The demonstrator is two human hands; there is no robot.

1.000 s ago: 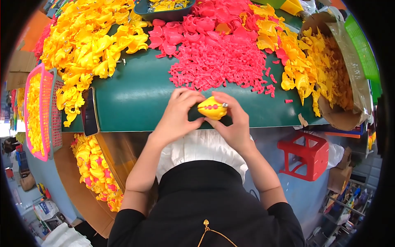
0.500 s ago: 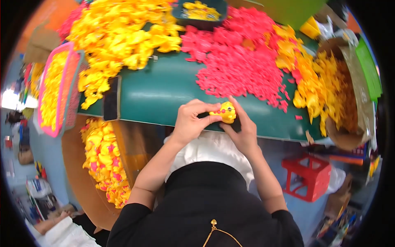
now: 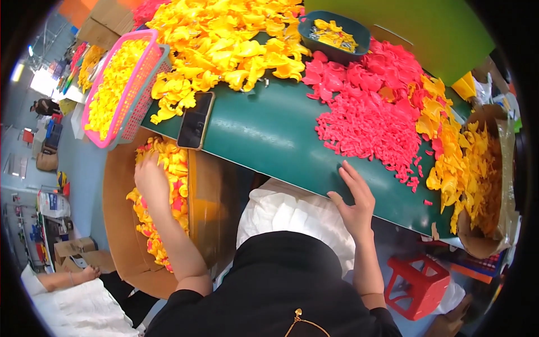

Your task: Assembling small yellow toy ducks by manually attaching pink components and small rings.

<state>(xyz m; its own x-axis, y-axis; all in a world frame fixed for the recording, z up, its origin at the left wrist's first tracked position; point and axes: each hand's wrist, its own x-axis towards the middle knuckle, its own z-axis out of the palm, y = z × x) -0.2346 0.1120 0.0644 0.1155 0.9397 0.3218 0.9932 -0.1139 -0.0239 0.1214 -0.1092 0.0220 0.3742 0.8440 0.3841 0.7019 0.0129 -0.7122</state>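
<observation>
My left hand (image 3: 151,177) reaches over the cardboard box (image 3: 119,208) on the left, on top of a heap of small yellow-and-red plastic toys (image 3: 178,168). Its fingertips are hidden among yellow pieces, so whether it holds one does not show. My right hand (image 3: 356,196) hovers at the near edge of the green table (image 3: 269,126), fingers apart and nothing in them. Beyond it lies a pile of small red plastic pieces (image 3: 365,126). Larger yellow plastic parts (image 3: 224,39) are heaped at the far left of the table.
A phone (image 3: 195,121) lies by the table's left edge, near a pink basket (image 3: 151,42) full of yellow pieces. A dark green bin (image 3: 337,53) stands at the back. On the right are orange-yellow parts (image 3: 449,163), a tipped carton (image 3: 505,196) and a red stool (image 3: 418,286).
My left hand has left the small yellow toy at the table edge and swung left to the box. My right hand has let go of the toy and opened. The view has turned left.
</observation>
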